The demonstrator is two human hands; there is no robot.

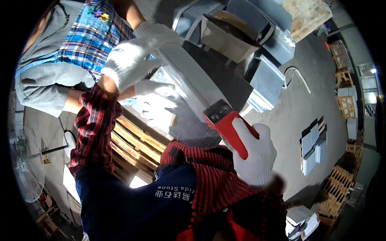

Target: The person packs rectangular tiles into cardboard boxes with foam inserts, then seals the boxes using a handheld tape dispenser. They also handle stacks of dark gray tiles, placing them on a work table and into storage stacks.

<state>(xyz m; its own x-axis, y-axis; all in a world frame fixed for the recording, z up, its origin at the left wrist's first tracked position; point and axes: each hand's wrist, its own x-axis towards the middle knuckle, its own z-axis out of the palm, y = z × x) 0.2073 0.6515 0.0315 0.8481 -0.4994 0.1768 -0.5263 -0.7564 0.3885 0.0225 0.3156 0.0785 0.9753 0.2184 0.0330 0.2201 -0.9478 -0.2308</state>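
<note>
My right hand (254,154), in a white glove, grips the red handle of a scraper-like tool (230,130). Its black head (217,111) rests against the near end of a long pale grey stone slab (189,82). My left hand (129,64), also gloved, with a red plaid sleeve behind it, lies on the slab's far end. Another person in a blue plaid apron (90,38) stands opposite. One of their gloved hands (157,100) presses on the slab's side below mine, and another glove (163,37) touches it higher up.
The slab lies over a wooden pallet (136,144). An open cardboard box (225,38) and grey stone blocks (265,82) sit behind it. Stacked slabs (315,146) and more pallets (341,188) stand on the concrete floor at right. A floor fan (28,172) is at left.
</note>
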